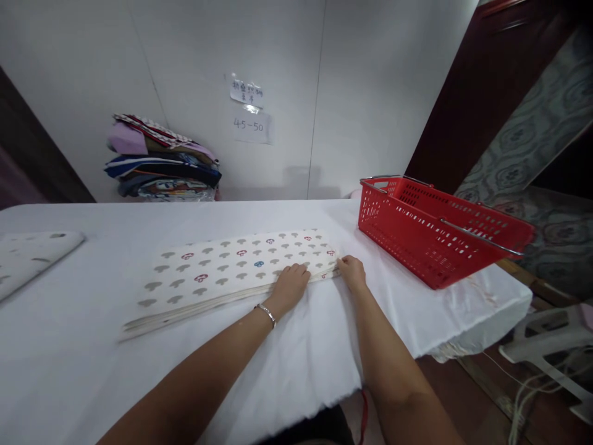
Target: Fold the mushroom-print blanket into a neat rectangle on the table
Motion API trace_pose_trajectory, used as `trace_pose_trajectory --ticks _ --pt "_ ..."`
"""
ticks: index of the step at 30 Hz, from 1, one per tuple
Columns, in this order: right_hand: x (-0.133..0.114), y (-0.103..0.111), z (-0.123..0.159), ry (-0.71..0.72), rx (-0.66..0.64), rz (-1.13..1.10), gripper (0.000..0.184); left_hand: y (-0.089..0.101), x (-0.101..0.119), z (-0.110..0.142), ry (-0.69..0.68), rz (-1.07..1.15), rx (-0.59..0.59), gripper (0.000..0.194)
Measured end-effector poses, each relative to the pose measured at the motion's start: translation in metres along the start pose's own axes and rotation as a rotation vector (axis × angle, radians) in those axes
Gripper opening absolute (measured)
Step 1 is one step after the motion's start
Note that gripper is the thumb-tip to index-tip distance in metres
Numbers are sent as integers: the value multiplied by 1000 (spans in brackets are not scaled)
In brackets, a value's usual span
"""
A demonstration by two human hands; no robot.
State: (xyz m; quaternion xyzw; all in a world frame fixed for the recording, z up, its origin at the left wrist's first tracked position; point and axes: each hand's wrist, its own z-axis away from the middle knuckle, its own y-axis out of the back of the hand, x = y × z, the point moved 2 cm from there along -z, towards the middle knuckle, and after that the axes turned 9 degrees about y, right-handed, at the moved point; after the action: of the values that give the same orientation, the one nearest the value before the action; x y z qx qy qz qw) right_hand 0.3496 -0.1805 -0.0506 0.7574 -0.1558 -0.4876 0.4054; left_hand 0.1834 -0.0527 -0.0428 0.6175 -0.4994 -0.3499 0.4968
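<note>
A folded cream cloth (222,269) printed with small grey, red and blue shapes lies flat on the white-covered table (139,377). My left hand (290,285), with a silver bracelet on its wrist, rests palm down on the cloth's near edge, fingers stretched out. At the cloth's right near corner, my right hand (352,272) has its fingers curled on the edge of the cloth.
A red plastic basket (435,228) with metal handles stands at the table's right end. Another pale folded cloth (32,256) lies at the far left. A stack of folded fabrics (162,161) sits against the white wall, below two paper labels (250,114).
</note>
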Motion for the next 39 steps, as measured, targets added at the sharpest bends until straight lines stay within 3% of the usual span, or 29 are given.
trace_pose_trajectory --ticks 10,16,19,22,25,28,31,34,39 --pt "-1 -2 2 -56 -41 80 18 15 12 2 52 73 6 33" --pt "-5 4 5 -63 -38 112 20 2 25 -4 -32 126 12 38" --pt "-16 8 8 79 87 107 30 2 26 -1 -35 143 11 34" --pt "-31 2 13 394 190 -15 34 13 27 3 -19 145 -10 30" --pt "-39 -15 16 634 49 -106 38 19 29 5 -6 136 -24 26" --pt "-34 -32 15 647 -146 -49 45 8 26 4 -40 118 9 27" --pt "-23 -40 11 611 -210 24 50 -14 10 6 -77 94 50 34" --pt "-14 -42 8 614 -215 75 51 -32 -22 19 -64 91 66 42" --pt "-7 -45 4 659 -219 127 49 -30 -89 59 33 80 99 43"
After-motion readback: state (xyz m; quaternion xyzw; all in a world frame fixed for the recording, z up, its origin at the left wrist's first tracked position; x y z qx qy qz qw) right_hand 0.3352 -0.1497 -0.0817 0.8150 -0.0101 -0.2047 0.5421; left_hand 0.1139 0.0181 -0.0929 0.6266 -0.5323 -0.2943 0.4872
